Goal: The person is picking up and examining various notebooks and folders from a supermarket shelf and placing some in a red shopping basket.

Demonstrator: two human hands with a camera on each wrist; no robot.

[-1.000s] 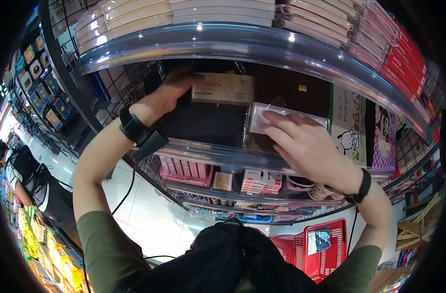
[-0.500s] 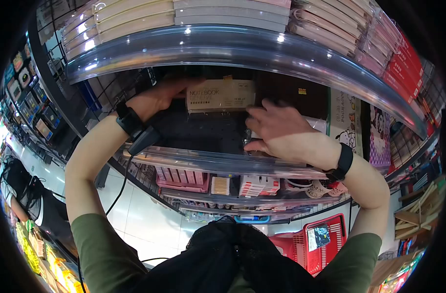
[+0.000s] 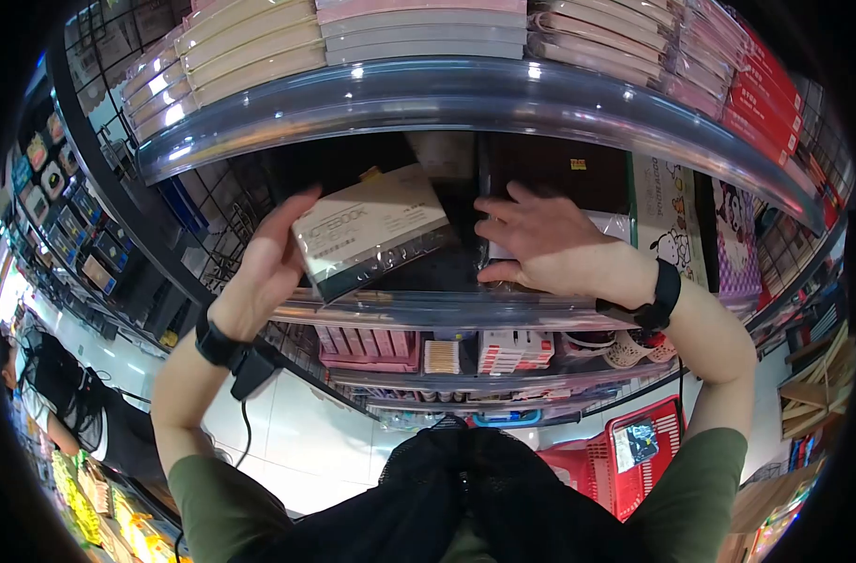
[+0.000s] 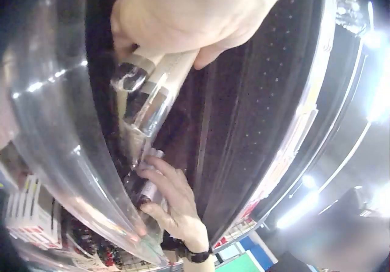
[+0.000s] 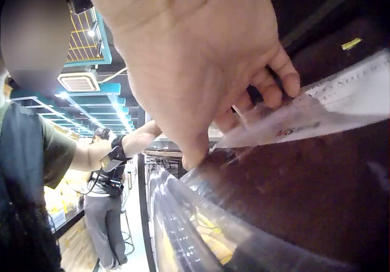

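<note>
Tilted on the middle shelf, a wrapped black notebook with a cream band (image 3: 367, 225) is gripped at its left edge by my left hand (image 3: 270, 263). In the left wrist view, the left hand (image 4: 195, 16) holds two stacked wrapped notebooks (image 4: 155, 95) by the banded end. My right hand (image 3: 550, 239) rests with spread fingers on the left part of a dark brown notebook (image 3: 550, 164) with a white band. The right wrist view shows the right hand (image 5: 201, 65) touching the clear wrap by the white band (image 5: 341, 104), its thumb apart from the fingers.
A clear shelf lip (image 3: 428, 98) runs above the hands, with stacked wrapped notebooks (image 3: 428, 33) over it. Cartoon-covered items (image 3: 676, 225) stand at right. Boxes (image 3: 512, 352) sit on the lower shelf; a red basket (image 3: 597, 469) is below. Another person (image 3: 81, 394) is at left.
The cream-banded notebook has turned and come forward and left with my left hand. My right hand has moved left from the white band to the brown notebook's left side.
</note>
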